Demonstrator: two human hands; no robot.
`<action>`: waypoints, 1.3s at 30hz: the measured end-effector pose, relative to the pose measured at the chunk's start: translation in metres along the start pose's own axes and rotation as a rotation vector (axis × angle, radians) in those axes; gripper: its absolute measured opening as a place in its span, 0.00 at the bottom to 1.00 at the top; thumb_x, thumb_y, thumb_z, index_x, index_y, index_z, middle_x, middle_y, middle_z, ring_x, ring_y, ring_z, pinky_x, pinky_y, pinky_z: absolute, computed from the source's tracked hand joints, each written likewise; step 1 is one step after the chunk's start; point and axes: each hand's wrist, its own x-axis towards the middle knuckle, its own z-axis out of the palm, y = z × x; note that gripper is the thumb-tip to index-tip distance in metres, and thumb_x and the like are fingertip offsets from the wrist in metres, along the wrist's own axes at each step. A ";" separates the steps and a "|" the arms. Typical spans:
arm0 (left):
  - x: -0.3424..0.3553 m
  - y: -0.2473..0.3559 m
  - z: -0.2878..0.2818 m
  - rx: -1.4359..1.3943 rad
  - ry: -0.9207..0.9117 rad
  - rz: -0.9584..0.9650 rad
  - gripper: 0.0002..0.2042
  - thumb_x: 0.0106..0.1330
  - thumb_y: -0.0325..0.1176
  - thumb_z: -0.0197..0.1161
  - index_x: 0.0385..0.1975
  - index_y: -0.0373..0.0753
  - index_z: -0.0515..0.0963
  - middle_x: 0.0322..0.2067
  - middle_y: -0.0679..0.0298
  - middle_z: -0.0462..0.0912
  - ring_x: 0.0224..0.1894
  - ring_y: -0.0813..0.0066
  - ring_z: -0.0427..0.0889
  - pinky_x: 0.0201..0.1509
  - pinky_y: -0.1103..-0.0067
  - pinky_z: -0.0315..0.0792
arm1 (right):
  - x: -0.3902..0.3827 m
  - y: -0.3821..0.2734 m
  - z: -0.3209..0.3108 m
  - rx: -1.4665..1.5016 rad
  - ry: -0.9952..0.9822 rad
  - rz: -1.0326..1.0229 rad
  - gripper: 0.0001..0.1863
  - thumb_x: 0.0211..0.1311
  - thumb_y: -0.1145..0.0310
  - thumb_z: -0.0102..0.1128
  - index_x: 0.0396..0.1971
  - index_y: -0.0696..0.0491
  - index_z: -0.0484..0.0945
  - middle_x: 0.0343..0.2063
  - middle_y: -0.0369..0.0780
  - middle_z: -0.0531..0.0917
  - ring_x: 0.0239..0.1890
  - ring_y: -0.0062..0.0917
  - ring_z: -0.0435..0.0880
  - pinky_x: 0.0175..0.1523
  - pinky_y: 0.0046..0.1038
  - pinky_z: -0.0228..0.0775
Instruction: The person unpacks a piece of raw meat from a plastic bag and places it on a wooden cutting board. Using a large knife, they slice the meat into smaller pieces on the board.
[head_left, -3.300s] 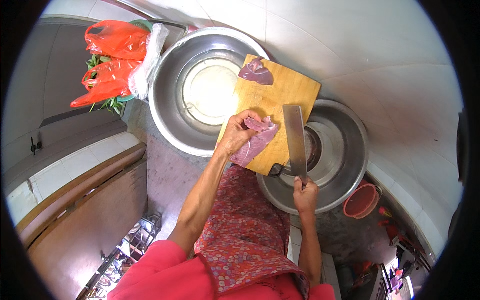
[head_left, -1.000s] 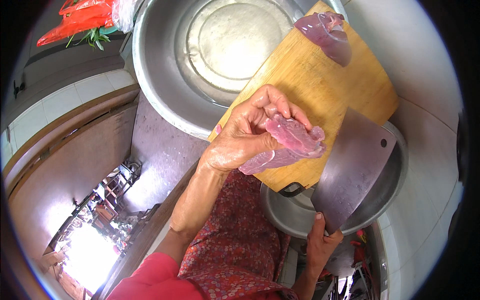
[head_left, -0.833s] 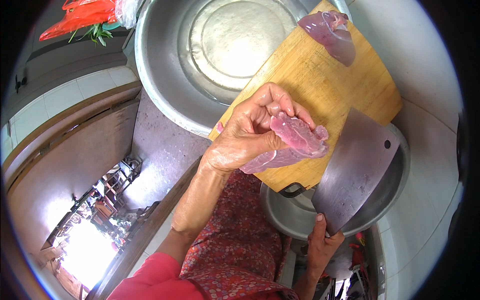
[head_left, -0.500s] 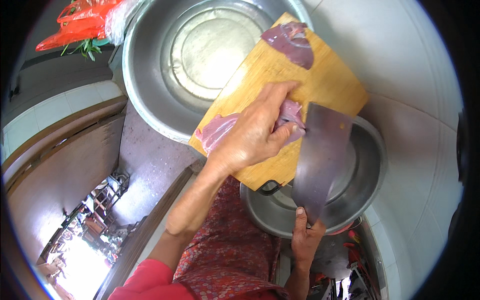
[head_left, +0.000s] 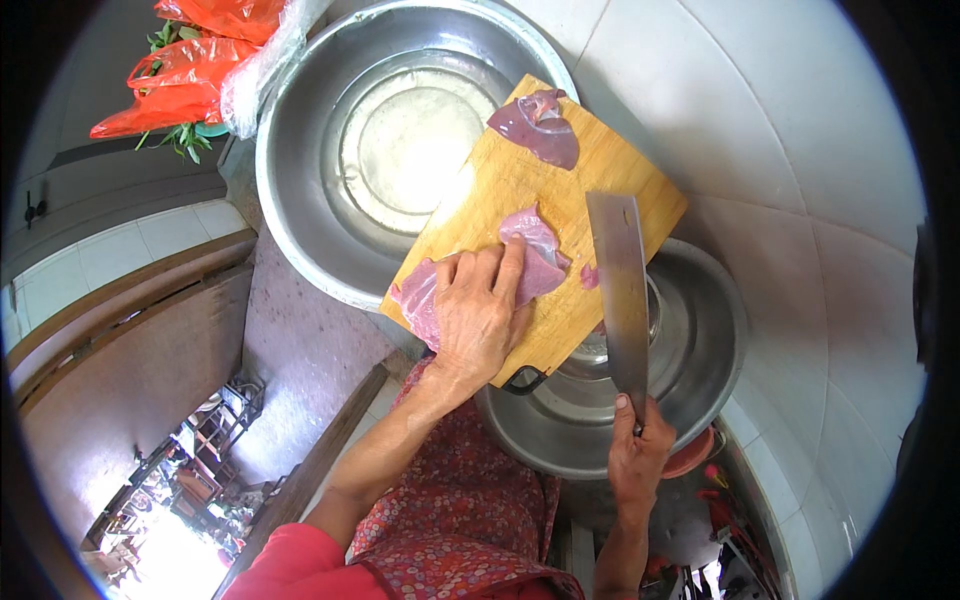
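Note:
A wooden cutting board (head_left: 560, 215) with a black handle lies aslant across two metal basins. My left hand (head_left: 475, 310) presses its fingers onto a large piece of raw pink meat (head_left: 538, 245), which spreads out under and beside the palm. A cleaver (head_left: 622, 290) is in my right hand (head_left: 638, 450), closed around its handle. The blade stands edge-on over the board's right side. Just left of it is a small cut bit of meat (head_left: 589, 277). A darker piece of raw meat (head_left: 540, 130) lies at the board's far end.
Behind the board's left side is a large metal basin (head_left: 285, 190); a smaller metal basin (head_left: 720, 340) stands under its right side. White tiled wall (head_left: 760, 150) rises at the right. Red plastic bags (head_left: 190, 85) with green leaves lie at the far left. A patterned apron (head_left: 430, 500) hangs nearest me.
My left hand has drawn back toward me along the meat, its fingers now lower. The cleaver has turned more edge-on, and the small bit of meat has come into view beside it.

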 end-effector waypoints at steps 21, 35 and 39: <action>0.000 -0.007 -0.014 -0.051 -0.090 0.191 0.29 0.44 0.24 0.71 0.53 0.39 0.78 0.50 0.58 0.80 0.49 0.59 0.76 0.54 0.64 0.65 | -0.041 0.010 0.005 0.106 -0.040 0.123 0.11 0.71 0.70 0.56 0.43 0.63 0.79 0.23 0.44 0.77 0.25 0.22 0.74 0.32 0.30 0.66; -0.029 0.009 -0.007 -0.067 -0.007 0.180 0.30 0.50 0.25 0.67 0.59 0.39 0.73 0.58 0.55 0.72 0.64 0.54 0.67 0.66 0.56 0.57 | -0.048 0.014 0.009 0.071 -0.048 0.128 0.14 0.70 0.71 0.56 0.50 0.62 0.79 0.23 0.45 0.79 0.25 0.23 0.77 0.33 0.30 0.69; -0.048 0.008 -0.010 -0.185 0.156 0.106 0.18 0.54 0.27 0.68 0.46 0.37 0.81 0.50 0.59 0.79 0.60 0.57 0.73 0.66 0.57 0.58 | -0.049 0.011 0.010 0.098 -0.040 0.153 0.13 0.70 0.71 0.57 0.48 0.63 0.79 0.22 0.44 0.78 0.24 0.21 0.74 0.31 0.29 0.68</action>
